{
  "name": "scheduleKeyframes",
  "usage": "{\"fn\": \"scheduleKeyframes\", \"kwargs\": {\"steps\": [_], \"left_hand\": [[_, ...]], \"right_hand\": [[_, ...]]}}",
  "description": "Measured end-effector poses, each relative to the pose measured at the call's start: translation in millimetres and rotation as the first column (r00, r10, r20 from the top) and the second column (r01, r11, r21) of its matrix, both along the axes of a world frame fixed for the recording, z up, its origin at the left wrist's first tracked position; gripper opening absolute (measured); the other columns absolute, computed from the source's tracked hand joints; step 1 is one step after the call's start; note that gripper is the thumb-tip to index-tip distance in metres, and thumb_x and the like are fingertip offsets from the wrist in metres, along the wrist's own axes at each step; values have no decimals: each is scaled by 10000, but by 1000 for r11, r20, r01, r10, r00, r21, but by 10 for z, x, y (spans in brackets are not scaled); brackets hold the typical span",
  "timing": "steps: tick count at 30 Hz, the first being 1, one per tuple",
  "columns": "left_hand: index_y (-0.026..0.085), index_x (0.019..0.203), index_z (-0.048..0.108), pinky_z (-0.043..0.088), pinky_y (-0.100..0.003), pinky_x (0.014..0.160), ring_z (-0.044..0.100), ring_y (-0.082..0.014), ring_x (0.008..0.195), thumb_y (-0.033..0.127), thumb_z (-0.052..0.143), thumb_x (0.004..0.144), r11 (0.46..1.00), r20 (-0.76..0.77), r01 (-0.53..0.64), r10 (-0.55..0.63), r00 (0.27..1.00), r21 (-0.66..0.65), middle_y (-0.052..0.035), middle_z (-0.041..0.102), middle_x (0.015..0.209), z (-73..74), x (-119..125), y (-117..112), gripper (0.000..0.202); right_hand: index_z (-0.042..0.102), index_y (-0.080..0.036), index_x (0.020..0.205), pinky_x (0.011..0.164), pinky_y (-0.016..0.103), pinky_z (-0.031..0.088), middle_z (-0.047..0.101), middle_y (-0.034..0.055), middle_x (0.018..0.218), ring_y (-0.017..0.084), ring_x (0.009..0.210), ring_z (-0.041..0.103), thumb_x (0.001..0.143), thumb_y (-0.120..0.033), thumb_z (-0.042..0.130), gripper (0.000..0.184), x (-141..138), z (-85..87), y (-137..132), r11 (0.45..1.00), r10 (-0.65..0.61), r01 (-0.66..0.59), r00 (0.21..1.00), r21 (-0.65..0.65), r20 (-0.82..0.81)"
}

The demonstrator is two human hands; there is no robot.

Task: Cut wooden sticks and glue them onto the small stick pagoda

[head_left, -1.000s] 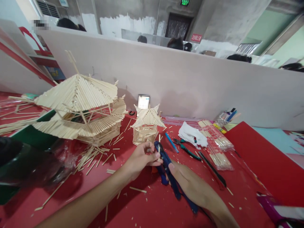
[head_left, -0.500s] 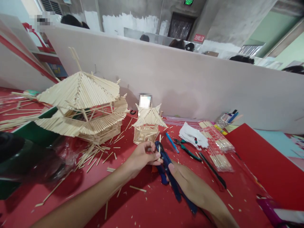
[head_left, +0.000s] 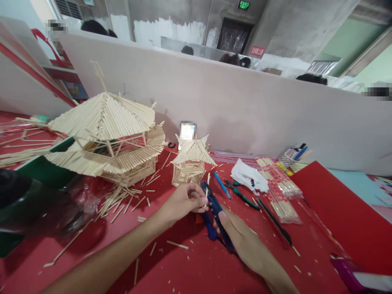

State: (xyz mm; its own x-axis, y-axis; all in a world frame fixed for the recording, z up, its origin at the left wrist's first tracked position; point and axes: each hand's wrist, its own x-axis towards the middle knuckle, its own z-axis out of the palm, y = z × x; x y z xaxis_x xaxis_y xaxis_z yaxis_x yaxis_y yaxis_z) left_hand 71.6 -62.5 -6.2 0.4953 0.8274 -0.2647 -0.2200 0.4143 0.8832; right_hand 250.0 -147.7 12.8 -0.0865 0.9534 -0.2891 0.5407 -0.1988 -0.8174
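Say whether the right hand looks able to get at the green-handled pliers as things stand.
Probably not until it is freed: the right hand grips a dark blue tool. Otherwise the way seems open, as the green-handled pliers lie close by, their nearer handle uncovered.

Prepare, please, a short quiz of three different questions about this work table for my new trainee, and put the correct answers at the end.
1. Multiple choice: what is pinched in the person's left grip?
a) pliers
b) a thin stick
c) a red board

2. True or false: in the picture, the large stick house stands to the left of the small stick house.

3. Fill in the colour: the right grip is closed around a ____ tool.

Key:
1. b
2. True
3. blue
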Motion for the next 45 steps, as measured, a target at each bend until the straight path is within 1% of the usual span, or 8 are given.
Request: {"fn": "scheduleKeyframes", "kwargs": {"steps": [7,22,27,31,34,38,42,45], "left_hand": [[121,703,657,563,-213,580,666,-117,547,354,898,604,997,-41,74,-72,997,39,-23,677,599,-31,-27,36,349],[126,700,658,538,-197,578,650,-104,558,478,923,501,998,25,18,-17,1000,-54,-32,689,632,-16,73,-97,484],[136,720,614,505,-213,582,622,-100,563,492,888,562,997,-20,75,-74,997,34,-13,657,640,28,35,-49,476],[162,739,535,470,-237,585,559,-99,575,410,827,666,958,-191,164,-120,974,237,38,572,631,107,-48,8,390],[187,905,542,468,-262,626,558,-116,658,274,820,659,909,-322,151,-20,947,388,36,579,792,198,-115,16,382],[316,1389,415,473,-394,905,592,-224,1034,211,869,607,830,-360,208,-10,933,518,-73,537,1337,302,-189,18,910],[330,1343,514,354,-464,1076,522,-278,1220,261,877,650,750,-318,317,-150,936,581,-65,548,1382,265,-236,72,786],[308,1300,537,352,-465,1082,541,-271,1209,225,881,648,768,-226,295,-199,954,569,-75,568,1361,182,-245,107,742]], "right_hand": [[637,-189,1087,769,315,481,705,76,895,229,833,648,970,-659,218,640,-99,-110,-36,996,-58,57,998,68,12],[620,-192,868,797,343,465,699,84,826,234,796,652,933,-733,203,686,-159,-126,-84,984,-161,163,986,75,-32],[626,-187,843,787,341,462,691,78,783,230,772,649,924,-748,197,711,-178,-146,-86,980,-171,176,984,96,-59],[617,-188,825,744,332,460,675,66,760,217,735,630,940,-724,184,698,-148,-146,-89,988,-118,122,992,99,-45],[614,-190,869,742,326,457,675,62,790,213,754,626,955,-694,191,663,-94,-76,-100,996,-65,66,998,66,-13],[611,-199,893,719,319,444,671,54,792,207,741,618,973,-656,195,623,-16,62,-114,996,74,-76,997,49,39],[599,-206,886,725,314,440,677,53,815,204,760,619,985,-631,186,601,-10,137,-125,991,125,-127,992,42,34],[589,-209,897,731,316,443,678,54,838,206,784,623,983,-635,183,594,-41,124,-132,993,121,-121,993,7,15]]}}
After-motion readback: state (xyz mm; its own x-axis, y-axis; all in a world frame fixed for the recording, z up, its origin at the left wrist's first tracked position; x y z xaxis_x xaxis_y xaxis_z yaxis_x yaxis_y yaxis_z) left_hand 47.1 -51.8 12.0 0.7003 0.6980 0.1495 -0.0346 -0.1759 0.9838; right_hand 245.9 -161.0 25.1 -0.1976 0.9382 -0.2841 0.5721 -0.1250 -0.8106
